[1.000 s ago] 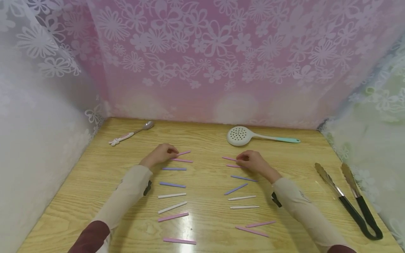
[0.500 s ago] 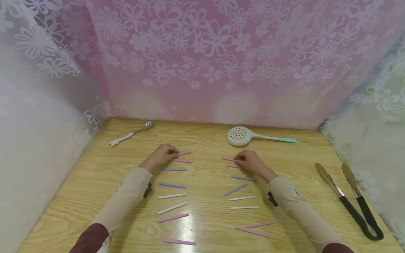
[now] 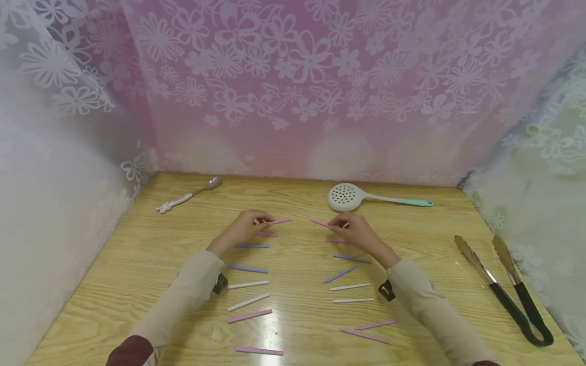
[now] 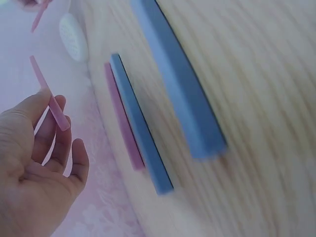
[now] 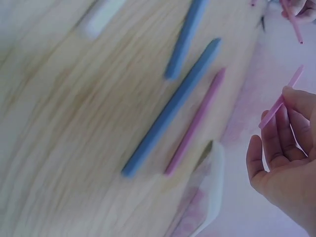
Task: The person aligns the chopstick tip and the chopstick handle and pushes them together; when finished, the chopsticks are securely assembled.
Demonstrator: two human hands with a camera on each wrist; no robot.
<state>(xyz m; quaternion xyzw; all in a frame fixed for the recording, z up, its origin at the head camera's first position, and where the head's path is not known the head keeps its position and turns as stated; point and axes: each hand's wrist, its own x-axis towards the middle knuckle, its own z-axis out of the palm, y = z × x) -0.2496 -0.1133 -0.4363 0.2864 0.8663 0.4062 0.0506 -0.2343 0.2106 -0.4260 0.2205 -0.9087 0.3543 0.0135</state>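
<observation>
- Over the yellowish wood-grained table (image 3: 297, 274), your left hand (image 3: 244, 226) pinches a slim pink stick (image 3: 283, 221).
- Opposite, your right hand (image 3: 357, 231) pinches a second slim pink stick (image 3: 319, 222), tips apart.

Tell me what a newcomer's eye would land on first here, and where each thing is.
Probably the left hand and the right hand over the middle of the table, pinching one pink stick and another pink stick, whose free ends face each other across a gap. Next might come the black-handled tongs lying open at the right, and the pink flowered cloth behind.
</observation>
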